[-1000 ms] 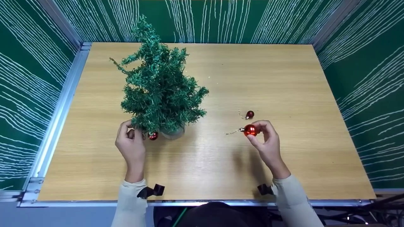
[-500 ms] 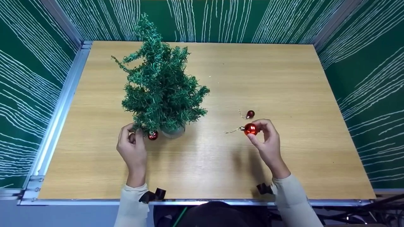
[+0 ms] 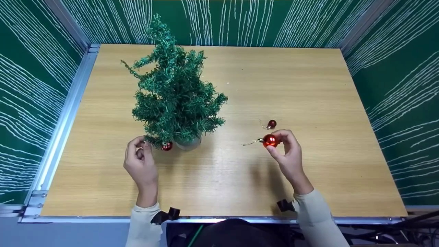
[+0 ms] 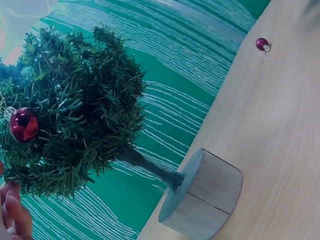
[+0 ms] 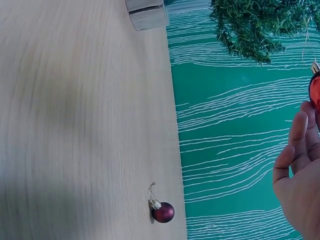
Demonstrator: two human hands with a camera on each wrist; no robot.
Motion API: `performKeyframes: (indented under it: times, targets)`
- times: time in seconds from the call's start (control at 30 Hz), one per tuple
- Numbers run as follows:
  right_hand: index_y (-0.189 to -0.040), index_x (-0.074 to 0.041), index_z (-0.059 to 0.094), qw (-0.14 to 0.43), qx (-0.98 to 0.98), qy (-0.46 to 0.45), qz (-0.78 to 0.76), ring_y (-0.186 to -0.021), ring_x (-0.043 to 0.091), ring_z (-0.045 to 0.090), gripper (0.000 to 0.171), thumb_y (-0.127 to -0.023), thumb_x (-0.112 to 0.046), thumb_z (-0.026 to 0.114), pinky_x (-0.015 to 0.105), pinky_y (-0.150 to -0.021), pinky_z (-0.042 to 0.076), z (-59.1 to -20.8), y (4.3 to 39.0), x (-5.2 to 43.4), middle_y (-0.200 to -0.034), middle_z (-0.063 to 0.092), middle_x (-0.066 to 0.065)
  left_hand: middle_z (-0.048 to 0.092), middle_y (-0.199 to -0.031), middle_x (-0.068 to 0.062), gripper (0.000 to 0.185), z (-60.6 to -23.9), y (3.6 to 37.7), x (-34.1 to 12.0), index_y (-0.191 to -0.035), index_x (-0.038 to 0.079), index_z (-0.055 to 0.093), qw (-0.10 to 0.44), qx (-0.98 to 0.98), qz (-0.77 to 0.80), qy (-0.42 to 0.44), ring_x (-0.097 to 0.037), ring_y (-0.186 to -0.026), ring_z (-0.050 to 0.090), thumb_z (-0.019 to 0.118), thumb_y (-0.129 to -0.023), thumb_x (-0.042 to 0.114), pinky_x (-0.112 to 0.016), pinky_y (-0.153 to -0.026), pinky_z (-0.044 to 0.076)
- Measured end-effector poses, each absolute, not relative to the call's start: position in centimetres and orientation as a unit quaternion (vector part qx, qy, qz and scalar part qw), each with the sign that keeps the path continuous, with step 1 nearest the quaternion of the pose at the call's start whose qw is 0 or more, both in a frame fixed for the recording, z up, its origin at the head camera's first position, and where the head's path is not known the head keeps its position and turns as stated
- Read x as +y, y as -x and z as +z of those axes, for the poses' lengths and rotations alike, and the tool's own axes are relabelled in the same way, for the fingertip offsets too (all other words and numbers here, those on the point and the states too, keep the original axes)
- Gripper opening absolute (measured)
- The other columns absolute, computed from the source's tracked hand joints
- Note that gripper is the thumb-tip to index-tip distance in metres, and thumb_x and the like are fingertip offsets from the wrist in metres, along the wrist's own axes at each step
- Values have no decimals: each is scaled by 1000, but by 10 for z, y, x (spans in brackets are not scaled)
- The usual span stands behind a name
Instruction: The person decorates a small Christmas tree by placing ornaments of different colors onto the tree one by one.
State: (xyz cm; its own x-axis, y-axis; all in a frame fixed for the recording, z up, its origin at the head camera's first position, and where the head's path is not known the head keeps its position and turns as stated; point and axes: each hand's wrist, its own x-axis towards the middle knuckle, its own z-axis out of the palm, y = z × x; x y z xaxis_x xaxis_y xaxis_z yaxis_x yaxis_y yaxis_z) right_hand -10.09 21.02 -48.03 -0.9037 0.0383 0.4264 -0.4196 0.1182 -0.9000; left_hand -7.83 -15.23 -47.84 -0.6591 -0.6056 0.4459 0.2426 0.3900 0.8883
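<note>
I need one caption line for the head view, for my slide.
Right hand pinches a red bauble beside a small tree; left hand near its hung bauble.

Two bare hands, left (image 3: pixel 140 164) and right (image 3: pixel 287 154), are seen; pale cream long sleeves (image 3: pixel 313 212) are worn, with black straps (image 3: pixel 166 215) fastened at the wrists

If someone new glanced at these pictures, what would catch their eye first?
Most likely the small green tree standing left of centre on the wooden table, a red bauble hanging from its lowest branch by the left hand. Next, the shiny red ornament pinched in the right hand, with a darker one lying just behind.
</note>
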Motion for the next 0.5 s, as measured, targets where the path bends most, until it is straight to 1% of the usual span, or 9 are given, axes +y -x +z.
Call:
performKeyframes:
  times: [0.07, 0.17, 0.33, 0.4, 0.5]
  targets:
    - [-103, 17, 51, 173, -729, -128, 650, -87, 11, 57, 31, -76, 17, 68, 22, -82, 46, -480, 101, 209, -98, 63, -1, 54, -83, 7, 14, -480, 77, -153, -102, -4, 67, 395, -725, -550, -127, 1, -50, 40, 61, -92, 3, -13, -47, 29]
    - [-103, 16, 51, 170, -732, -126, 648, -86, 10, 57, 32, -76, 17, 68, 22, -82, 46, -480, 100, 208, -97, 63, -2, 54, -81, 6, 14, -479, 75, -150, -103, -5, 65, 397, -714, -563, -127, -1, -49, 43, 61, -94, 4, -14, -47, 31]
    - [-103, 16, 51, 171, -725, -130, 654, -87, 12, 58, 32, -76, 17, 68, 22, -82, 46, -482, 100, 206, -99, 63, 0, 54, -82, 5, 16, -477, 71, -143, -108, -5, 60, 383, -713, -573, -125, -5, -51, 48, 57, -93, -1, -16, -47, 34]
    - [-104, 16, 52, 172, -721, -134, 657, -88, 12, 58, 32, -76, 17, 68, 22, -82, 46, -484, 100, 206, -101, 62, 1, 54, -83, 5, 19, -477, 70, -142, -110, -3, 59, 380, -712, -576, -130, -5, -50, 47, 56, -92, -3, -16, -47, 33]
    - [-104, 17, 51, 172, -721, -137, 658, -88, 11, 58, 33, -76, 17, 68, 21, -82, 46, -485, 100, 206, -101, 62, -1, 53, -83, 5, 20, -478, 69, -141, -112, -3, 56, 386, -706, -579, -131, -4, -49, 46, 57, -92, -3, -15, -46, 31]
